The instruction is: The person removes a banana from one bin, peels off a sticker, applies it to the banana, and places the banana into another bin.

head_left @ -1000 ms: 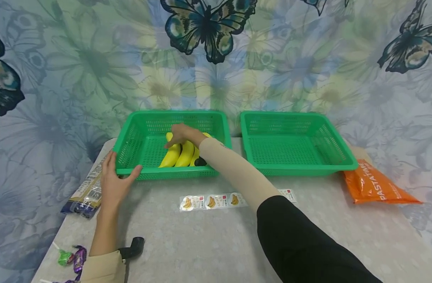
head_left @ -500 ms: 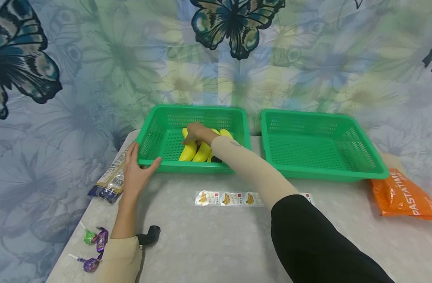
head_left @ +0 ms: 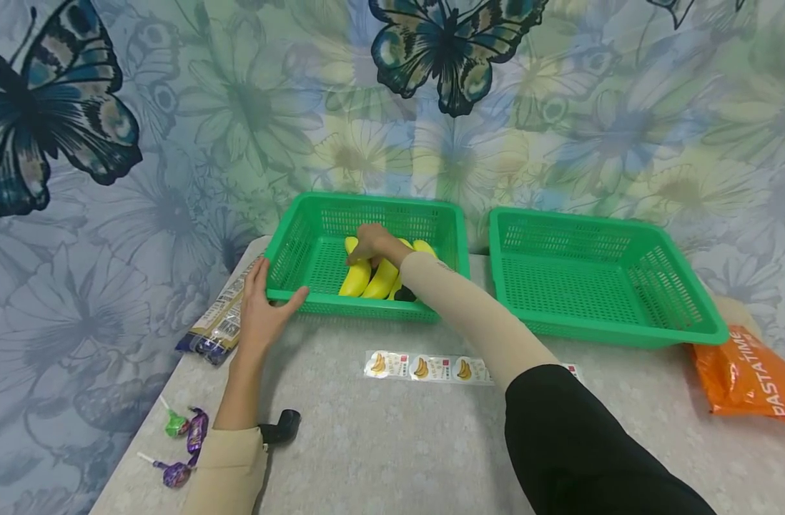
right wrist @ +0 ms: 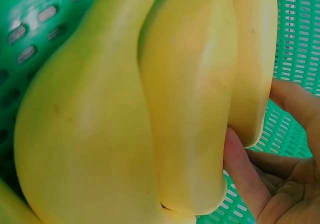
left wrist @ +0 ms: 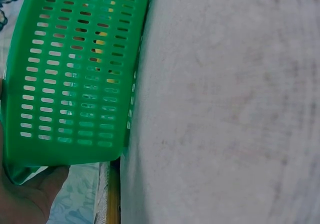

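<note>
Several yellow bananas (head_left: pixel 382 280) lie side by side in the left green basket (head_left: pixel 341 305). My right hand (head_left: pixel 373 242) reaches over them and pinches the leftmost banana (head_left: pixel 354 279). In the right wrist view, thumb and fingers sit on either side of that banana's end (right wrist: pixel 254 83), with two larger bananas (right wrist: pixel 185 108) beside it. At the basket's front left corner rests my left hand (head_left: pixel 264 311), its thumb along the front and its fairly straight fingers up the left side. The left wrist view shows the slotted basket wall (left wrist: pixel 75 151) and part of that hand (left wrist: pixel 30 199).
A second green basket (head_left: pixel 614 335) stands to the right, with an orange pasta bag (head_left: pixel 749 372) beside it. A strip of banana-picture stickers (head_left: pixel 431 368) lies in front. At left are a gold and blue packet (head_left: pixel 221 322) and several wrapped lollipops (head_left: pixel 176 472).
The head view has turned left, so everything sits further right in it. Both hands keep about the same places on the left basket and the bananas.
</note>
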`<state>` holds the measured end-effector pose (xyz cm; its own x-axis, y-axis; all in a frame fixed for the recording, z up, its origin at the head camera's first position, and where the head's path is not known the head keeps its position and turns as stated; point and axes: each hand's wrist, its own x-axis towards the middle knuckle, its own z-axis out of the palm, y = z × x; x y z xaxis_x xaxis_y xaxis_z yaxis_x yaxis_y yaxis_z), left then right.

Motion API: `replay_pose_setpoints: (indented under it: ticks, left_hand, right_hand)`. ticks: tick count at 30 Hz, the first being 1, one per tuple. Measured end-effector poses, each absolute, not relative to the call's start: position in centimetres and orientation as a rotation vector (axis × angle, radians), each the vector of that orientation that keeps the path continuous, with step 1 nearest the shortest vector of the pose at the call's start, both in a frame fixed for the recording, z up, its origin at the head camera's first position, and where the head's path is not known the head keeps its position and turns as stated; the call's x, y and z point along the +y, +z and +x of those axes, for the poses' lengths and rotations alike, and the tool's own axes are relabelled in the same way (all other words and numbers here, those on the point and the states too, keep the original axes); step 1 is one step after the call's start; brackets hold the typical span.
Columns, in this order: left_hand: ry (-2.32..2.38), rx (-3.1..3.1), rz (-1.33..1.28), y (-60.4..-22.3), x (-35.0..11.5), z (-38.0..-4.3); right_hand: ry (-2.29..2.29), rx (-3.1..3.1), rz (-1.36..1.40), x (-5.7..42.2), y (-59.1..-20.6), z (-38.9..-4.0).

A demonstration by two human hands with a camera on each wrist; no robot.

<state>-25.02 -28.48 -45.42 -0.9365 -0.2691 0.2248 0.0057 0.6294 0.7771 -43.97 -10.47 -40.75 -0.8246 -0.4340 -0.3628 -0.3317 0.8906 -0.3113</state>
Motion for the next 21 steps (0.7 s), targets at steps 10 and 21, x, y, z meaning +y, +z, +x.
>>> replay_pose_setpoints:
  ticks: [10, 21]
  left_hand:
    - [-1.219, -2.53, 0.208, -45.0, -28.4, -25.1]
    - [-1.233, -2.548, 0.219, -45.0, -28.6, -24.8]
  right_hand:
    - [-0.41, 2.678, -0.525, -9.6, -39.0, -43.4]
    - [-0.482, 2.763, -0.512, -7.5, -35.0, -42.0]
